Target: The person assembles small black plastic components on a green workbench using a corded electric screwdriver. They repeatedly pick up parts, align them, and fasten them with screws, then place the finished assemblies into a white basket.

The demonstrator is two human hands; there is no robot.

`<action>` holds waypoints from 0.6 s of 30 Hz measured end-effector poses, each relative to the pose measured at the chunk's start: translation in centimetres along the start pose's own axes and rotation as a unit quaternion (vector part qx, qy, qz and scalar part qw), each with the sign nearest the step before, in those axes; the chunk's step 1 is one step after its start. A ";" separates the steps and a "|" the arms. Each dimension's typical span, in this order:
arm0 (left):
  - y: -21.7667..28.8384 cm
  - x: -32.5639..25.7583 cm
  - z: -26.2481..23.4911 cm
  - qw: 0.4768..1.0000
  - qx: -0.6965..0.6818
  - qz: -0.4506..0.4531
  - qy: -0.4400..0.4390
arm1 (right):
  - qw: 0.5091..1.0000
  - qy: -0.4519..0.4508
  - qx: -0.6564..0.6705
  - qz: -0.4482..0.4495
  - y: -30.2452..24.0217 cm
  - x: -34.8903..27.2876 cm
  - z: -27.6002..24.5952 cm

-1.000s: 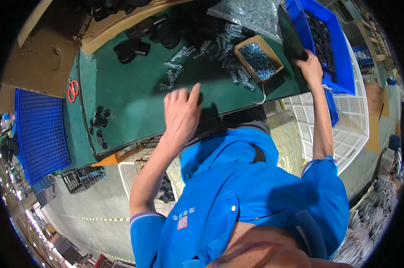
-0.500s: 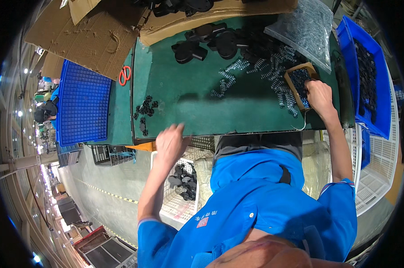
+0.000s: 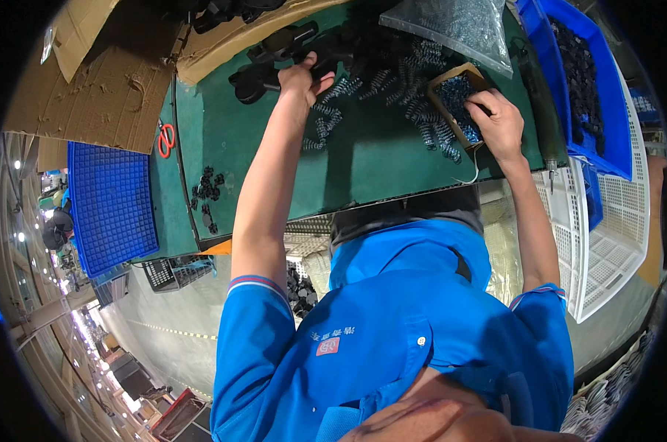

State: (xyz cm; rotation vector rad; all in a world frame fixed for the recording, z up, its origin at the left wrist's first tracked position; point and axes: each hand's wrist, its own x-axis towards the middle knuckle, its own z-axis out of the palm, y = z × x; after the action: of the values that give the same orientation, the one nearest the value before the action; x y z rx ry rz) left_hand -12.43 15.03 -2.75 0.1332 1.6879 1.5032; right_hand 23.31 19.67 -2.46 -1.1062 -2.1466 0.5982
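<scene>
- My left hand (image 3: 302, 74) was stretched far out and closed around a black plastic part (image 3: 269, 68) near the back of the green table (image 3: 363, 162), where those parts lay.
- My right hand (image 3: 500, 125) rested in the small cardboard box (image 3: 451, 96) of springs, fingers dipped in; I could not tell if they pinched one.
- Loose springs (image 3: 422, 132) lay close by, easy to reach.

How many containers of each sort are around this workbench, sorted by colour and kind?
Blue bin holding black parts: 1
Blue gridded tray: 1
White gridded crate: 1
Small brown box of springs, under the right hand: 1, at
Clear bag of springs: 1
Total: 5

The left hand rests on a black part, not a container.
</scene>
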 end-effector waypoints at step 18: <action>-3.1 -10.7 -0.9 0.714 0.579 0.382 -0.093 | 0.908 0.149 0.178 0.350 11.3 -17.3 -10.7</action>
State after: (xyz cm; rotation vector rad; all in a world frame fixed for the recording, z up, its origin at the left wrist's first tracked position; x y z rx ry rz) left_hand -4.89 7.26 -0.04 1.7604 2.2705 0.5756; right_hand 44.67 12.45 -8.10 -1.6259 -1.2745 1.0113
